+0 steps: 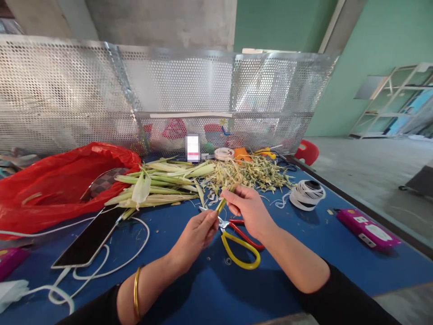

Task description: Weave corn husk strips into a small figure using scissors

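Both hands pinch one thin green stalk (222,204): the left hand (198,232) grips its lower end, the right hand (248,210) its upper, just above the scissors (241,241) on the blue table (338,264). The red bag (50,189) lies open at left; its contents are unclear.

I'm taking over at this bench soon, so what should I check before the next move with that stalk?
1. Stalk pinched by both left hand and right hand: ok.
2. Scissors lying on the table just under the hands: ok.
3. Scissor blades closed: cannot tell, the hands cover them.
4. Phone and its cable apart from the scissors, off to the left: ok.
5. Whole leaves piled right behind the hands: ok.
6. Trimmings kept in one heap: not ok, scraps are scattered near the hands.
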`<state>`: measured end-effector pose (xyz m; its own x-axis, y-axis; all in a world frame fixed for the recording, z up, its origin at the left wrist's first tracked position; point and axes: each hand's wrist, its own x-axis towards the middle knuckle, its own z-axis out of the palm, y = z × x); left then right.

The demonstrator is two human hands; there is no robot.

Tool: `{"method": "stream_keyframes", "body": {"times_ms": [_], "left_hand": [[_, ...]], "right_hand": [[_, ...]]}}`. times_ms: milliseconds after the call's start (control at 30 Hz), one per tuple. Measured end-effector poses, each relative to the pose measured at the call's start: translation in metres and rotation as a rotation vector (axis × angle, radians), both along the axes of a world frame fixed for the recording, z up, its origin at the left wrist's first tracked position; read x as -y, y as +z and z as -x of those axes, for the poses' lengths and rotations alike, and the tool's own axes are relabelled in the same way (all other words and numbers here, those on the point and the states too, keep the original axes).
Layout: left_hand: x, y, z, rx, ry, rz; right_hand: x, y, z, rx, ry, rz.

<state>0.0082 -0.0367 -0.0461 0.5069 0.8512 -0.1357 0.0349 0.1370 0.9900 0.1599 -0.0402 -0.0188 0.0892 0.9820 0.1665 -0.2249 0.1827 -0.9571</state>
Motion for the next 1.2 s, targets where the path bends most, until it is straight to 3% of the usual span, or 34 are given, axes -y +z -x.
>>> {"method": "stream_keyframes", "body": {"times_ms": [167, 333, 567, 800, 1000, 1200], "left_hand": [[-0.005, 0.017, 0.002, 0.02, -0.088, -0.015], [-0.011, 0.033, -0.006, 0.047, -0.029, -0.092], [-0.016, 0.048, -0.01, 0.04, -0.022, -0.09], [-0.025, 0.051, -0.014, 0.038, -0.03, 0.034], [-0.032, 0.054, -0.014, 0.053, -0.122, 0.132], [-0.027, 0.051, -0.016, 0.05, -0.084, 0.156]], "right_hand": [[0.003, 0.002, -0.003, 0.064, -0.018, 0.002], [0.005, 0.002, 0.002, 0.103, -0.02, 0.034], [0.004, 0.01, -0.01, 0.073, -0.042, -0.039], [0.001, 0.009, -0.012, 0.086, -0.112, -0.046], [0.0, 0.01, -0.016, 0.1, -0.037, -0.053], [0.003, 0.008, -0.009, 0.083, -0.095, -0.094]]}}
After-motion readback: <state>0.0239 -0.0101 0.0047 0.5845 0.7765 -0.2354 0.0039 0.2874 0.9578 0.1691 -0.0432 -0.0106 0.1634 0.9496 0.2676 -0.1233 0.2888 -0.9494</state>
